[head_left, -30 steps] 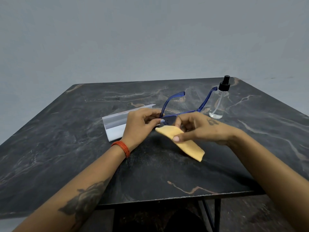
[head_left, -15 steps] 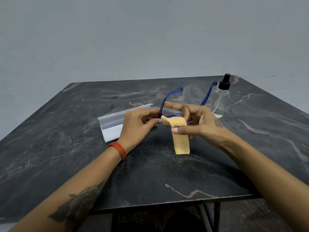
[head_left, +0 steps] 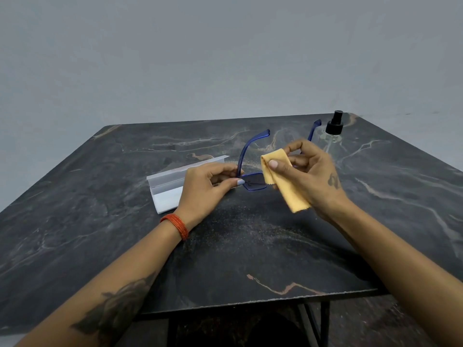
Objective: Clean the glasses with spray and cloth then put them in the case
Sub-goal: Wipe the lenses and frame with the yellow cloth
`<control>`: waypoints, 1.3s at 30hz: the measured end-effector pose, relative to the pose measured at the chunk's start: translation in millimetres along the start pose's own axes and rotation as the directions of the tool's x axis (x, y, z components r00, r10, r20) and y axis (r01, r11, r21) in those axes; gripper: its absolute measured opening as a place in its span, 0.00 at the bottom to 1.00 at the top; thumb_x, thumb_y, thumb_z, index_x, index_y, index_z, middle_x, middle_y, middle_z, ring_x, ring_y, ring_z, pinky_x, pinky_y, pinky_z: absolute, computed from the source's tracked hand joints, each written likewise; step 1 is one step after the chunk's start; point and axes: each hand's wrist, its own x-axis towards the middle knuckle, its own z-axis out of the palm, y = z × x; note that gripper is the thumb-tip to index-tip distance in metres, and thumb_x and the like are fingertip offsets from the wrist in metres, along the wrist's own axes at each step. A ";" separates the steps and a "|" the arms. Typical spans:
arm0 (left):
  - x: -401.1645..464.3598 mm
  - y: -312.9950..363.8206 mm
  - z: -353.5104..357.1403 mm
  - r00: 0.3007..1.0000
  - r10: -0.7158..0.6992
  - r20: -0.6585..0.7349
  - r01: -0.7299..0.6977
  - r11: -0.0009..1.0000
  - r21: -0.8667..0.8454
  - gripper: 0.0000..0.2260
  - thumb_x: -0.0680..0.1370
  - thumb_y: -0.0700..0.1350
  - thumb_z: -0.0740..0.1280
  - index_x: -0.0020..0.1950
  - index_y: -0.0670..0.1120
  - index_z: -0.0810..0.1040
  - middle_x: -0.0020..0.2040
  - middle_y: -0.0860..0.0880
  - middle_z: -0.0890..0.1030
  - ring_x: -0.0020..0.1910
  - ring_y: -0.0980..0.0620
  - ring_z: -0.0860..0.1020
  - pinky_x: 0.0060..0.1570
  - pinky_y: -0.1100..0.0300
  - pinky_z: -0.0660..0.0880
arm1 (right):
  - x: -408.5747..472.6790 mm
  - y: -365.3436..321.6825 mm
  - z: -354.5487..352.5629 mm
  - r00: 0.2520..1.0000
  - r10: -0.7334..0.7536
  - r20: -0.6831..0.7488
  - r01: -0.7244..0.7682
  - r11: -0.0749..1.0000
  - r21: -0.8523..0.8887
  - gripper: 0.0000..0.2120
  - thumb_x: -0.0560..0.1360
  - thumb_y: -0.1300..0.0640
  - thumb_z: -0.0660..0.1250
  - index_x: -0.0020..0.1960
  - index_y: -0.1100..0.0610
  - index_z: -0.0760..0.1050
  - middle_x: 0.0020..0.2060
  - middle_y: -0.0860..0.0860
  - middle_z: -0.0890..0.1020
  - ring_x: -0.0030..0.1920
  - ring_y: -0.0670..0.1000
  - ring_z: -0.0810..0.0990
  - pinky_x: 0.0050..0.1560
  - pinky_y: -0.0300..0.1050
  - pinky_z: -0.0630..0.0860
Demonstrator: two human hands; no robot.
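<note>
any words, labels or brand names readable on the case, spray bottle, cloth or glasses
None can be read.
Case: plain white, no print visible.
Spray bottle: clear with black cap, no label visible.
Cloth: plain yellow.
Glasses: blue frame, no marking legible.

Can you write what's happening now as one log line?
step: wiping | left hand: holds glasses | right hand: pinches cloth | case: on table | spray: upright
</note>
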 end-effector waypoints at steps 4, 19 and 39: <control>-0.1 -0.3 0.0 1.000 0.000 -0.001 0.000 1.000 -0.001 0.11 0.69 0.36 0.73 0.51 0.41 0.82 0.44 0.49 0.82 0.43 0.58 0.81 0.46 0.71 0.75 | 1.3 2.4 -1.4 0.993 0.107 0.044 -0.109 0.992 0.065 0.09 0.69 0.59 0.71 0.48 0.54 0.74 0.40 0.56 0.85 0.35 0.54 0.84 0.37 0.49 0.81; 0.4 1.0 -0.6 0.999 -0.032 0.009 0.032 0.999 -0.017 0.11 0.69 0.35 0.72 0.52 0.41 0.81 0.45 0.48 0.83 0.44 0.58 0.81 0.46 0.71 0.76 | 3.7 4.7 -5.0 0.998 0.007 0.058 -0.005 0.999 -0.044 0.18 0.70 0.72 0.69 0.49 0.51 0.77 0.42 0.50 0.84 0.42 0.50 0.84 0.36 0.43 0.80; 0.9 -0.6 -0.8 1.000 0.014 0.010 -0.014 0.999 0.039 0.13 0.68 0.34 0.73 0.51 0.45 0.81 0.44 0.50 0.82 0.44 0.58 0.80 0.47 0.70 0.76 | 9.7 26.9 16.9 0.834 -0.437 0.337 0.532 0.473 -0.702 0.11 0.65 0.69 0.74 0.46 0.58 0.83 0.41 0.52 0.84 0.40 0.54 0.81 0.39 0.44 0.77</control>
